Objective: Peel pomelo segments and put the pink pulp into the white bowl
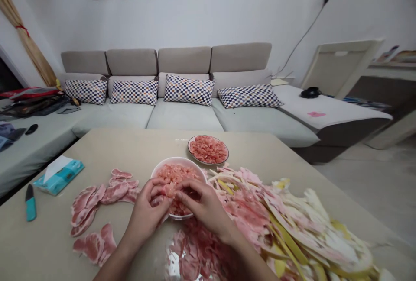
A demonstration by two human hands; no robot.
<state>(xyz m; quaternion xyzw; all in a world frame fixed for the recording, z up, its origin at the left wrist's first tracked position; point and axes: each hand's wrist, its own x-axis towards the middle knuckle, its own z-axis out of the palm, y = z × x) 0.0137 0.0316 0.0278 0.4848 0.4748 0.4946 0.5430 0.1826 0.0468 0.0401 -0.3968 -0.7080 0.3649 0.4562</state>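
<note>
The knife (30, 205) lay at the far left of the surface (156, 142), its dark blade pointing away from the person and its teal handle toward the near side. The long axis ran nearly straight away from the person. Just beside it, the blue tissue pack (60, 178) lay obliquely, its far end angled to the right.

Pomelo segments (85, 209) lay in separate groups between the tissue pack and the left forearm. The left hand (152, 203) pinched one side of a pomelo piece (169, 190) between thumb and fingers. The piece was positioned above the near-left part of the white bowl (175, 158), which contained loose pink pulp (177, 173). The fingers partly covered the piece; its long axis and pointing direction could not be determined. The right hand (199, 198) gripped the opposite side of the piece, thumb and fingertips brought together.

Pink membranes (191, 253) were heaped on the near side of the bowl. The round plate (190, 153), filled with pulp, stood beyond the bowl and to its right. Peel strips (292, 229) formed a large pile on the right, extending obliquely toward the near-right corner.
</note>
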